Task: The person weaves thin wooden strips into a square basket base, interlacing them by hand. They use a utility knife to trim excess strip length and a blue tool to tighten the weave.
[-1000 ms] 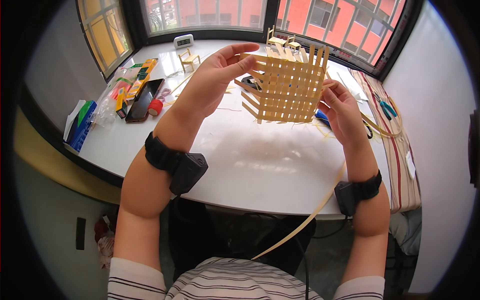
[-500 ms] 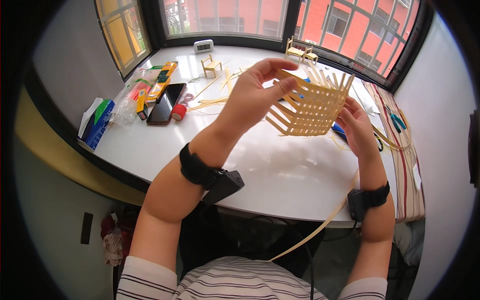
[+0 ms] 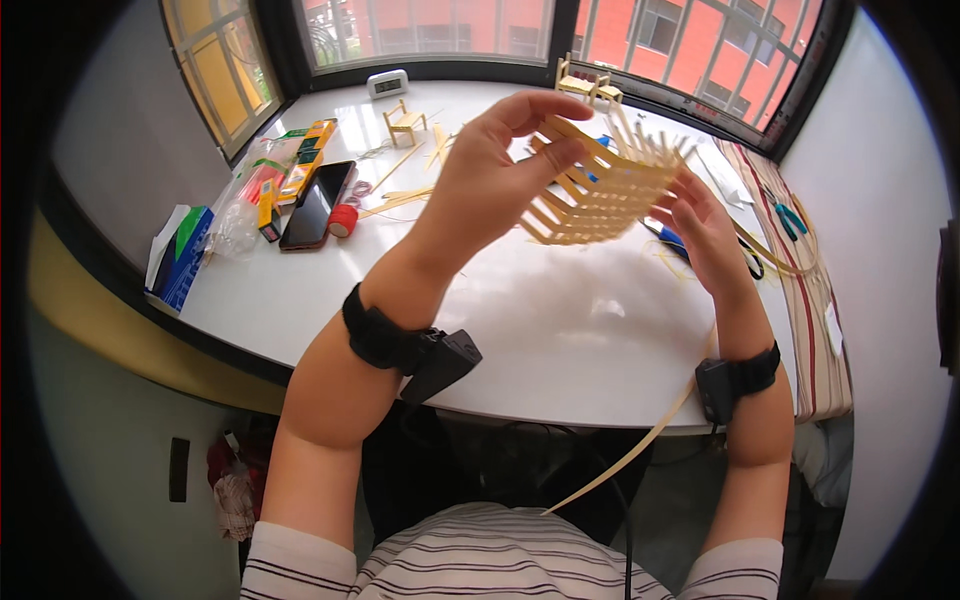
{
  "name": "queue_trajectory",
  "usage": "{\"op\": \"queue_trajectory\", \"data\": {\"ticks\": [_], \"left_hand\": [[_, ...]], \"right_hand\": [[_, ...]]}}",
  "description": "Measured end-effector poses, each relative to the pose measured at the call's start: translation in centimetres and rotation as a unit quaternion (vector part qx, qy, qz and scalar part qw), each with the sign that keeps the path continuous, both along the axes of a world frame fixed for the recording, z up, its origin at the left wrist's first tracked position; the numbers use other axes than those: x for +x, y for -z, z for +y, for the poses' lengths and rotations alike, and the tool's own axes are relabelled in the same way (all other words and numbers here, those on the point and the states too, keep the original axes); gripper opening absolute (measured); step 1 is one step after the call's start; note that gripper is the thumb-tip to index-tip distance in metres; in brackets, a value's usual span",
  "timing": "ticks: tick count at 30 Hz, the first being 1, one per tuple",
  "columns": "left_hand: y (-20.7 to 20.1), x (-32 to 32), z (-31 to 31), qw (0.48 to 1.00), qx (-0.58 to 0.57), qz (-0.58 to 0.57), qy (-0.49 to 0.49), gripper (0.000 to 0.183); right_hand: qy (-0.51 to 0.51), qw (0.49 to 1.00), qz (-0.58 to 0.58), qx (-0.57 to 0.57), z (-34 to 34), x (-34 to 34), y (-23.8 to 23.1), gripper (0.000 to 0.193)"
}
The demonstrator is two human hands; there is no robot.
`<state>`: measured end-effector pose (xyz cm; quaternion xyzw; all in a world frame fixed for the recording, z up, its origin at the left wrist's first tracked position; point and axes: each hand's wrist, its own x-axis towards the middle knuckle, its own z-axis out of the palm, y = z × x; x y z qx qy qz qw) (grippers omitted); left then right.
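Between my hands a small woven piece of pale bamboo strips (image 3: 605,200) hangs in the air above the white table (image 3: 560,330). Loose strip ends stick out along its left and far right sides. My left hand (image 3: 515,150) pinches its upper left corner between thumb and fingers. At the right edge, the fingers of my right hand (image 3: 705,225) grip the weave; some of their tips are hidden behind it. One long pale strip (image 3: 640,450) runs from near my right forearm down towards my lap.
Small wooden chairs (image 3: 404,122) and a white digital clock (image 3: 387,84) stand at the back. On the left lie a phone (image 3: 318,207), a red roll (image 3: 343,220), yellow boxes (image 3: 305,160) and a blue box (image 3: 182,258). Teal-handled pliers (image 3: 788,218) rest on striped cloth (image 3: 822,370) at right.
The woven piece has tilted so that its face is seen more edge-on. Both hands still hold it. The whole view has shifted slightly.
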<state>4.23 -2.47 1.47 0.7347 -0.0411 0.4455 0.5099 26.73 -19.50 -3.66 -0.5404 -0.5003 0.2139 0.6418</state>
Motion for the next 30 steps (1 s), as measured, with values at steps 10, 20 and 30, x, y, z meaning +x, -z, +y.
{"op": "queue_trajectory", "data": {"ticks": [10,20,30], "left_hand": [[-0.4,-0.7,-0.1,0.875,0.458,0.038,-0.153,0.014],[0.6,-3.5,0.6,0.882,0.416,0.212,-0.057,0.010],[0.9,-3.8,-0.2,0.877,0.386,0.285,-0.012,0.014]], "right_hand": [[0.147,0.949,-0.223,-0.167,-2.7,3.6,-3.3,0.026],[0.149,0.840,-0.382,-0.355,-4.3,3.4,-3.6,0.030],[0.199,0.813,-0.441,-0.324,-3.0,3.4,-1.8,0.009]]}}
